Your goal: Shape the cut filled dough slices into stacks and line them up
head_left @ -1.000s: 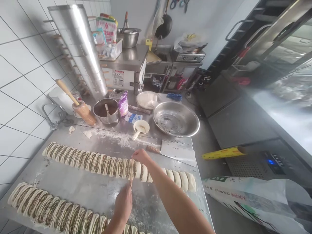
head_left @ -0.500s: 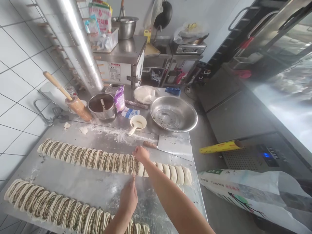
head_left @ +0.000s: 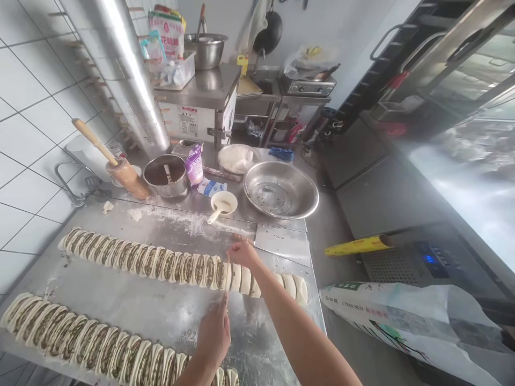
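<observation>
A long row of cut, filled dough slices point(head_left: 156, 262) runs across the metal table. Its left part lies with the dark green-flecked filling facing up, while the plain dough slices point(head_left: 245, 281) at its right show pale outer skin. My right hand point(head_left: 243, 253) pinches the far end of a slice where the two parts meet. At the near end of that spot, my left hand point(head_left: 214, 331) touches the dough with its index fingertip, thumb close beside it and the other fingers curled. A second row of filled slices point(head_left: 92, 343) lies nearer, partly behind my left forearm.
Behind the rows are a cleaver point(head_left: 281, 244), a white bowl with a spoon point(head_left: 223, 202), a wide steel basin point(head_left: 281, 190), a steel pot point(head_left: 167, 177) and a wooden roller point(head_left: 127, 178). A yellow roll point(head_left: 356, 245) and a plastic bag point(head_left: 418, 316) sit beyond the right edge.
Both hands have shifted slightly right along the far row, to a pale slice beside the filling-up ones. The whole view has moved a little.
</observation>
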### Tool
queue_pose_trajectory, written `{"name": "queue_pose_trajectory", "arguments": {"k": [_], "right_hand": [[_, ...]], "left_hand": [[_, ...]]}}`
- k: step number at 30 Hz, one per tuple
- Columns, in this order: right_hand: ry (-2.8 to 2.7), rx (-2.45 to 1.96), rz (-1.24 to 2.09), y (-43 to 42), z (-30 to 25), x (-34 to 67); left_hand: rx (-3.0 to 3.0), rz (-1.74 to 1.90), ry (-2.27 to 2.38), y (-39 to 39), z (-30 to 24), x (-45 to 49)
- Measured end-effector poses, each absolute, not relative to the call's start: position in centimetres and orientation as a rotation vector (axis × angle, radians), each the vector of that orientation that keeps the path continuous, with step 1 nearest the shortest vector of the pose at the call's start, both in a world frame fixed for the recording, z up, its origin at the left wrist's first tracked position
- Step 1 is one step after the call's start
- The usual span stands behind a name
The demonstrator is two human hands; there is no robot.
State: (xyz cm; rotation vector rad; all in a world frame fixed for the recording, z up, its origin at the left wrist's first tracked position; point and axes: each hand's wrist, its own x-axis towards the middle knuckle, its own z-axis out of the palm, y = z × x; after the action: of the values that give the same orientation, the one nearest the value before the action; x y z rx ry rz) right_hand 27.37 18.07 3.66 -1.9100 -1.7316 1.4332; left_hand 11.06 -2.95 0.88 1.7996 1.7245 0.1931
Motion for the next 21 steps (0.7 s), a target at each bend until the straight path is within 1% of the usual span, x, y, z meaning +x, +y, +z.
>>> {"name": "queue_pose_trajectory", "arguments": {"k": [3, 7, 14, 16, 21], "right_hand": [[-1.74, -1.961, 1.421, 17.5, 3.0, 27.8], [-1.739, -2.002, 1.389, 17.3, 1.5, 26.6], [-1.726, -2.088, 1.157, 16.6, -0.7, 25.0], [-1.716, -2.069, 1.186, 16.6, -0.2, 25.0], [-1.689, -1.9, 1.46, 16.8, 2.2, 27.3]], "left_hand": [[1.799, 0.149, 1.717, -3.2, 0.7, 11.9], [1.755, 0.141, 1.737, -3.3, -0.9, 11.7], [1.827, 0.062, 1.784, -2.8, -3.9, 10.9], [1.839, 0.105, 1.787, -2.8, -4.1, 10.8], [1.863, 0.256, 1.758, -3.5, -2.9, 11.1]]}}
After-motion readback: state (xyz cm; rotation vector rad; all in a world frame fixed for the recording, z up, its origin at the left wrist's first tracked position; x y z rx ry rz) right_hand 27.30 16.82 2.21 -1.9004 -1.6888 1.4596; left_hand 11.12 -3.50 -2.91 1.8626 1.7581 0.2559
